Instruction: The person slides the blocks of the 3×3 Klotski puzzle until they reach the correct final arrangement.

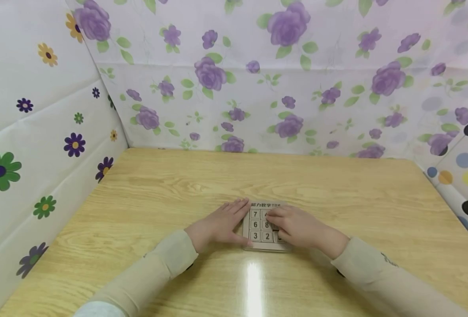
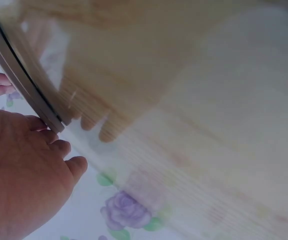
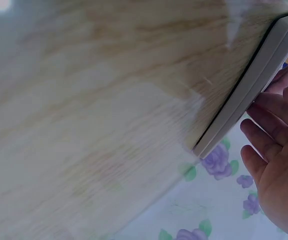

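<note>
A flat number slide puzzle (image 1: 267, 246) lies on the wooden table. Its tiles show 7, 6, 8, 3 and 2; the ones on the right are partly covered by fingers. Along the puzzle's left side rests my left hand (image 1: 223, 223), fingers stretched toward the top corner and thumb at the front left corner. My right hand (image 1: 300, 226) reaches over the right side, its fingertips on the tiles by a dark gap (image 1: 275, 227). From the side, the left wrist view shows the puzzle's edge (image 2: 26, 80) by the fingers; the right wrist view shows its other edge (image 3: 249, 90).
The wood-grain table (image 1: 178, 185) stretches around the puzzle. Behind it hangs a purple-flowered sheet (image 1: 254, 101), with a flower-patterned sheet (image 1: 51, 132) on the left and a dotted one (image 1: 466, 176) on the right.
</note>
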The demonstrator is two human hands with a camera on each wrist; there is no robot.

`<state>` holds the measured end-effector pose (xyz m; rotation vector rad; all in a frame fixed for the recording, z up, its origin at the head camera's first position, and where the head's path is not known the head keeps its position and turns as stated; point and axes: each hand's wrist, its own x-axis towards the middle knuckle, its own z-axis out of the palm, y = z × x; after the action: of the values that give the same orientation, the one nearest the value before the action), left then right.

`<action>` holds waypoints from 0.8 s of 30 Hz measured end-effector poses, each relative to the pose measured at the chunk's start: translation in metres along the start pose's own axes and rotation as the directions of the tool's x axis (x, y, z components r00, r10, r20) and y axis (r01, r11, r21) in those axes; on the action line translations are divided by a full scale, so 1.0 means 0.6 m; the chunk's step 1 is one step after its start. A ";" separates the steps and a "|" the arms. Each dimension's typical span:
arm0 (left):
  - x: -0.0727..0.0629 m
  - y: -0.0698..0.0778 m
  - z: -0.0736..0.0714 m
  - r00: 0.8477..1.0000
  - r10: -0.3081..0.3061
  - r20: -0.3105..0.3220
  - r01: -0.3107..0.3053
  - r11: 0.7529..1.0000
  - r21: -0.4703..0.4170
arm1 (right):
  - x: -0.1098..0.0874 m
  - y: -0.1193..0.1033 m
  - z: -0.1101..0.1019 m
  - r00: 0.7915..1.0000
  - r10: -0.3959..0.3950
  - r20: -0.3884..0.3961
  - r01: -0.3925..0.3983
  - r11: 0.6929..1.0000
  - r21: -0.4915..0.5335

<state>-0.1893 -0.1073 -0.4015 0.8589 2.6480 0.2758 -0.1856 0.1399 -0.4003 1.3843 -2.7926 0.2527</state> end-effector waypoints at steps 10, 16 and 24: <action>-0.004 0.000 0.001 1.000 0.016 -0.017 -0.016 1.000 0.025 | -0.013 0.011 -0.004 0.999 -0.012 -0.033 0.010 0.998 -0.064; -0.003 -0.005 0.001 1.000 0.009 -0.019 -0.008 0.999 0.046 | -0.019 0.012 -0.005 0.998 -0.032 -0.049 0.027 0.995 -0.091; 0.000 -0.005 0.003 1.000 0.019 -0.012 -0.018 0.999 0.040 | -0.014 0.003 -0.011 0.999 -0.025 -0.041 0.020 0.995 -0.102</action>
<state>-0.1902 -0.1095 -0.4037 0.8974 2.6661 0.2344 -0.1825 0.1484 -0.3945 1.3705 -2.7127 0.1362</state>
